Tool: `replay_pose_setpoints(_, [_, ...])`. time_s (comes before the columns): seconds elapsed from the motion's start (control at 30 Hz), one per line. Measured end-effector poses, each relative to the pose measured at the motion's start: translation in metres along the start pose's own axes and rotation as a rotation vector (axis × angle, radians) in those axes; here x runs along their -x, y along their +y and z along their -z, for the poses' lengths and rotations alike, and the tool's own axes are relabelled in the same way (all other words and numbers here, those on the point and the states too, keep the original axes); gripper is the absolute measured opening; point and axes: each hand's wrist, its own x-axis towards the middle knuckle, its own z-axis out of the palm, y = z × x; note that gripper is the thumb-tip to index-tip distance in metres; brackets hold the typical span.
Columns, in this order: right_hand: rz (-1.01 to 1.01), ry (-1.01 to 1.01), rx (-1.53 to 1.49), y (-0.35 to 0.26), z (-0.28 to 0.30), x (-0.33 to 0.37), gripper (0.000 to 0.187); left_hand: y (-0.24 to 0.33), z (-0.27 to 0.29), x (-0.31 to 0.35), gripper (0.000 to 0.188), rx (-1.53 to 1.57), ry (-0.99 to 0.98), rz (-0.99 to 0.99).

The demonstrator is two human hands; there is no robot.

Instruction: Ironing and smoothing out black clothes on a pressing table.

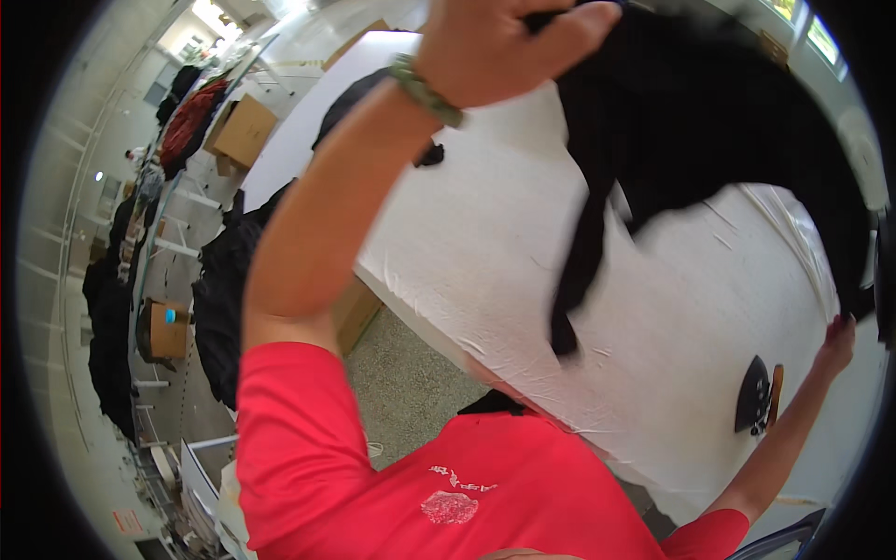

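A black garment [691, 103] is stretched in the air between my two hands, above a white-covered table [467, 243]. My left hand [509, 51], raised at the top with a green band on its wrist, is closed on one edge of the cloth. Far to the right, my right hand [838, 343] pinches another edge. A narrow sleeve-like strip hangs from the garment's left part, blurred by motion. The garment's exact kind cannot be made out. Below my right hand, an iron [752, 397] with a dark plate and brown handle stands on the table.
More black cloth [359, 98] lies on the table's far left, partly behind my left arm. A black heap [229, 299] is left of the table. Cardboard boxes [245, 131] and a long rack with dark and red clothes [191, 121] stand farther left.
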Motion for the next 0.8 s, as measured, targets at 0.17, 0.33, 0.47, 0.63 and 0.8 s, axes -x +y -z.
replay_pose_setpoints(0.17, [-0.346,-0.269,-0.581,-0.026,0.097,0.081,0.030,-0.053,0.005,0.060,0.030,-0.138,-0.295,-0.130])
replay_pose_setpoints(0.33, [-0.577,-0.028,-0.483,-0.021,0.083,0.274,0.020,-0.078,-0.015,0.197,0.004,-0.192,-0.602,0.053])
replay_pose_setpoints(0.47, [-0.969,0.088,0.034,0.027,0.092,0.376,0.022,-0.029,-0.079,0.306,0.031,-0.150,-0.752,0.193])
replay_pose_setpoints(0.63, [-0.723,0.161,0.411,0.043,0.109,0.416,0.030,0.094,-0.145,0.362,0.040,0.067,-0.552,0.516])
replay_pose_setpoints(0.8, [-0.597,-0.172,0.750,0.026,0.112,0.402,0.033,0.117,-0.177,0.340,0.039,0.384,-0.578,1.282])
